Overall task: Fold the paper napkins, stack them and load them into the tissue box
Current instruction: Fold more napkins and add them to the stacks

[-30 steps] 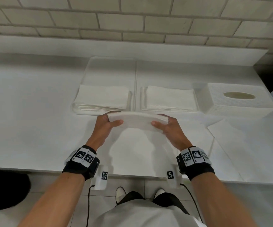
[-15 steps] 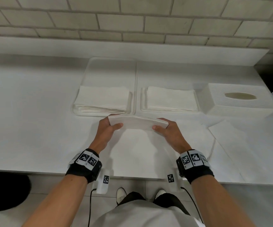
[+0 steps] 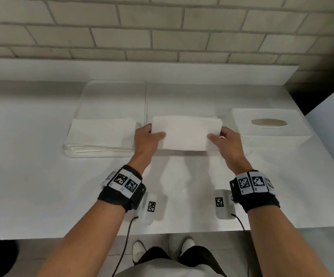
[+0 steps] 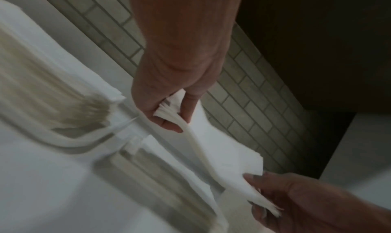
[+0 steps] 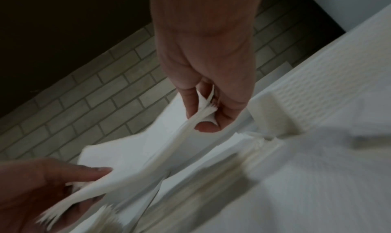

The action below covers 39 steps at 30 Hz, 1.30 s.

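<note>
We find no words, brand names or numbers that we can read. The only signs we see are black-and-white square code markers: two or more on the band of the left wrist (image 3: 124, 182), three on the band of the right wrist (image 3: 252, 182), and one each on two small white blocks (image 3: 151, 206) (image 3: 219, 202) on the counter near the wrists. Tiny marks sit under the wristband markers, too small for us to make out.
</note>
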{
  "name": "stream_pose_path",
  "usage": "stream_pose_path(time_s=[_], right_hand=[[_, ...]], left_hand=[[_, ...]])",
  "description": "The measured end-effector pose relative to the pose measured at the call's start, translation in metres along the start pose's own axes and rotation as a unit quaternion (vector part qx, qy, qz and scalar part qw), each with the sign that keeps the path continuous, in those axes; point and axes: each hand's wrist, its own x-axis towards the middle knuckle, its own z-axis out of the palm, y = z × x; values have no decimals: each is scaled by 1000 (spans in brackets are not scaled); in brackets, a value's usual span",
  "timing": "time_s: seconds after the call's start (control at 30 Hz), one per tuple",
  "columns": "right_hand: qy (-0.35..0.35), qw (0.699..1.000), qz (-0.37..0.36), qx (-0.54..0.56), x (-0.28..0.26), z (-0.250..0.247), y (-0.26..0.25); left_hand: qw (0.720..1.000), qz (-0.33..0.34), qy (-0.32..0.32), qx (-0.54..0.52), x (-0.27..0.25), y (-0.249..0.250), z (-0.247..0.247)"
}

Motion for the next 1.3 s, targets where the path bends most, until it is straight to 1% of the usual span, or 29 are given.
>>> stream_pose_path(time_s=[0.1, 0.17, 0.3, 0.43, 0.63, 0.77, 0.87, 0.97, 1.03, 1.1, 1.17, 1.2, 1.23, 1.3], right_hand=[[53, 996, -2, -68, 34, 0, -7], [66, 992, -3, -108, 50, 3, -10], [81, 983, 9, -163, 72, 9, -9], [79, 976, 22, -201, 84, 14, 6], [64, 969, 32, -236, 89, 18, 23], [62, 966, 16, -251, 88, 22, 32], [65, 955, -2, -288, 82, 24, 34], [78, 945, -31, -317, 74, 22, 29], [82, 950, -52, -298, 68, 16, 23], [59, 957, -72, -275, 60, 5, 18], [0, 959, -71, -275, 49, -8, 20], [-37, 956, -56, -285, 44, -14, 23], [-75, 949, -33, -304, 37, -20, 27], [-131, 920, 4, -370, 25, -26, 37]], left_hand=[[998, -26, 23, 51, 33, 14, 27], [997, -39, 43, 58, 51, 19, 37], [988, -73, 72, 114, 73, 16, 47], [986, -85, 79, 123, 82, 7, 54], [980, -98, 82, 149, 84, -9, 58], [976, -80, 82, 187, 86, -19, 59], [968, -60, 78, 231, 83, -23, 59], [956, -20, 74, 284, 78, -21, 60], [948, 15, 85, 307, 76, -15, 60], [950, 53, 95, 293, 70, -5, 59], [966, 83, 82, 232, 58, 5, 60], [976, 88, 65, 190, 50, 9, 61], [984, 85, 41, 154, 41, 11, 61], [993, 62, -17, 97, 23, 14, 63]])
